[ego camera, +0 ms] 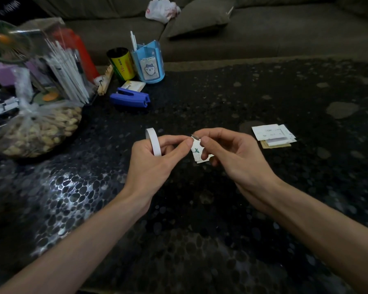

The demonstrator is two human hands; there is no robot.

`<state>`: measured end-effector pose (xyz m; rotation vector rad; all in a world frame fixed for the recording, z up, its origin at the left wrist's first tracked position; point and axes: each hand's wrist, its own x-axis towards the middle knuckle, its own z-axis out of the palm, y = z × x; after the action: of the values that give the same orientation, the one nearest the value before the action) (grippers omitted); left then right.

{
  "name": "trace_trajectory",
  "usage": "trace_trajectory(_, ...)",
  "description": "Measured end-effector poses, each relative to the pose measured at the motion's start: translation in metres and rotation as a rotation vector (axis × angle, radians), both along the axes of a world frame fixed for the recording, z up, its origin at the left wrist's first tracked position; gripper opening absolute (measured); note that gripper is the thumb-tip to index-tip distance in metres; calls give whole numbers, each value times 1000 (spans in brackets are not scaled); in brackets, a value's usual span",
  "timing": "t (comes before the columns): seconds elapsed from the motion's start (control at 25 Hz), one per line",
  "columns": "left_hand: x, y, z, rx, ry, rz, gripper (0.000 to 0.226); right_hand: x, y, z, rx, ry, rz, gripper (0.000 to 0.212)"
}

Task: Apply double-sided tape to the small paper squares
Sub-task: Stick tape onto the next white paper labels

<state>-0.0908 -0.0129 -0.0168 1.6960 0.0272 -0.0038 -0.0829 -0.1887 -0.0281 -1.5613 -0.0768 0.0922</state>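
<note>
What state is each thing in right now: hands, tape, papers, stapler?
left hand: holds the tape roll
right hand: pinches the paper square
tape roll: in hand, off the table
paper square: held above table
paper stack: lying on table
stapler: closed, on table

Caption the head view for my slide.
Left hand holds tape roll; right hand pinches small paper square above dark table.

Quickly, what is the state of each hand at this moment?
The left hand is closed, holding the tape roll.
The right hand is closed, pinching the small paper square.
</note>
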Motion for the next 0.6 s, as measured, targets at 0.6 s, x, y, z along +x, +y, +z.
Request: trace_trajectory(0.6, 0, 0, -1, 33, 41, 93, 9, -5, 2, 4, -51, -5, 54, 31)
